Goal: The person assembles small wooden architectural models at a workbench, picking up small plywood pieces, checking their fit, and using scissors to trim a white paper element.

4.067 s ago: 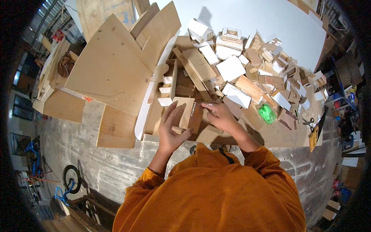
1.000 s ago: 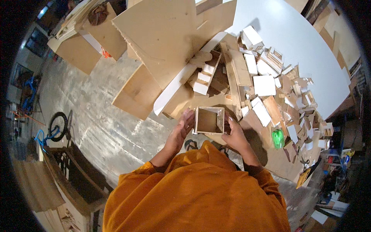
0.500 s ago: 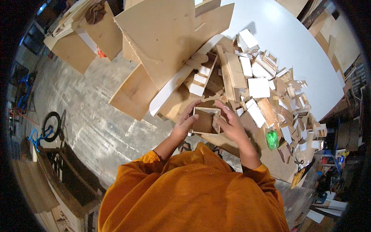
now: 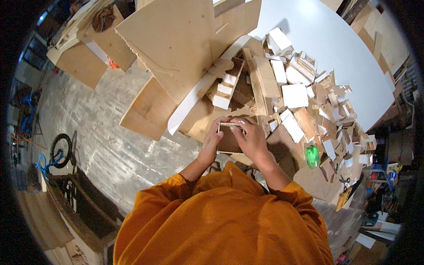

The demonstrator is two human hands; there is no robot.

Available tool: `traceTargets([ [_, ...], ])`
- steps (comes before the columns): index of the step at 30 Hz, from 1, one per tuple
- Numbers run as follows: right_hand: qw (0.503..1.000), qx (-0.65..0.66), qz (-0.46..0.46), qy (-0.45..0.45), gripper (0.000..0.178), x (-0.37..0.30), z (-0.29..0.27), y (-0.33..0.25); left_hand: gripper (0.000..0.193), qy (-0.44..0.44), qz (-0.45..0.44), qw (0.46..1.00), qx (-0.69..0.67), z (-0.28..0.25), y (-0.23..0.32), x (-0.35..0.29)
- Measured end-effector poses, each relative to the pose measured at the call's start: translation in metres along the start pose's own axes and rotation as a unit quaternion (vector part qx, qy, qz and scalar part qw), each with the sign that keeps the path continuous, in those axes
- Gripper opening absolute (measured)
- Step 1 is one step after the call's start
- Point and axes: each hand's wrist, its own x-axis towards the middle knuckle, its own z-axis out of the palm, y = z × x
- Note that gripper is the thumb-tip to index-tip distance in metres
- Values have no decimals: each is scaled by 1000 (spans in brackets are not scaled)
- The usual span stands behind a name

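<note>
Between my hands, in front of my body, is a small open-topped wooden box (image 4: 228, 142) with thin pale edges and a brown inside. My left hand (image 4: 212, 139) is closed round its left side, the thumb lying along the near face of the wall. From the right, my right hand (image 4: 253, 140) reaches over the box, its fingers bent at the far right corner and hiding much of the right wall. The box is held near the edge of a brown work surface strewn with offcuts.
A pile of white and brown board scraps (image 4: 295, 96) covers the table to the right, with a green plastic bottle piece (image 4: 312, 156) and dark-handled scissors (image 4: 344, 180) nearby. Large plywood sheets (image 4: 172, 42) lean at the far left. A blue bicycle (image 4: 48, 161) stands farther left.
My right hand has shifted left across the box, its fingers now bent over the far right corner. My left hand keeps its hold, and the box appears slightly turned.
</note>
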Motion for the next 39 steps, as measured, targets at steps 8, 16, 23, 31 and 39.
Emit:
traceTargets([
  [8,1000,18,18,6,18,1,1,-3,48,-2,-24,1000,-20,2,2,1],
  [16,999,10,31,13,16,1,2,-4,51,-13,-21,1000,-3,2,4,2],
  [23,999,22,26,24,14,0,1,-5,55,-4,-13,1000,21,5,6,2],
  [31,999,-5,23,30,16,-1,0,-6,59,-24,-7,998,59,4,13,5],
  [39,970,216,111,-18,36,-3,-6,20,75,-53,-5,994,98,-7,10,8],
])
